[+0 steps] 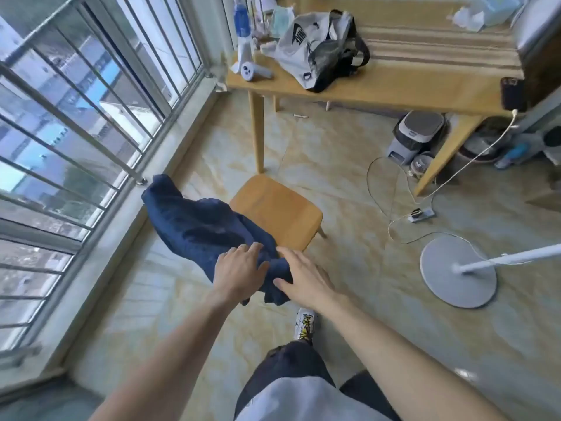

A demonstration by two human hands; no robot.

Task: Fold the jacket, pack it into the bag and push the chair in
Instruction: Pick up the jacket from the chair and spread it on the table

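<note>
A dark blue jacket (194, 220) lies draped over the back of a wooden chair (279, 208), hanging off toward the window. My left hand (238, 271) rests on the near end of the jacket with fingers spread over the cloth. My right hand (303, 278) lies beside it, fingers apart, its thumb touching the jacket's lower edge. The chair stands pulled out from the wooden table (409, 92). A white and black bag (318, 47) sits slumped on the table's left part.
Bottles and small items (243, 25) crowd the table's far left corner. A fan base (458, 271) and white cables with a power strip (420, 214) lie on the floor at right. A grey bin (416, 135) stands under the table. A barred window (76, 117) runs along the left.
</note>
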